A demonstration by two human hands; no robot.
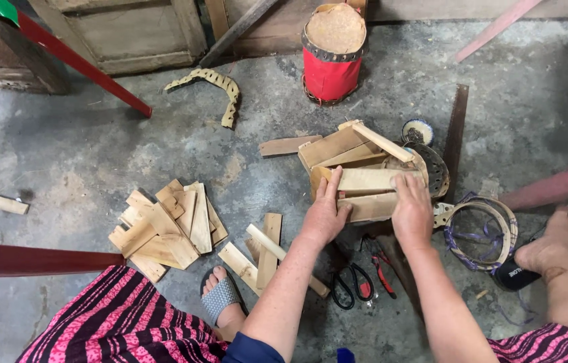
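On floor, left hand (325, 216) and right hand (411, 210) press flat on wood stack (364, 181), fingers together; pieces look light, stiff, loose; best held by sides.

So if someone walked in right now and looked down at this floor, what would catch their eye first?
Probably the two bare hands at centre: the left hand and right hand both rest on a stack of pale flat wooden pieces on the grey concrete floor. Next, the scattered pile of similar wooden offcuts to the left. Behind, a red cylindrical drum-like container with a tan top stands upright.
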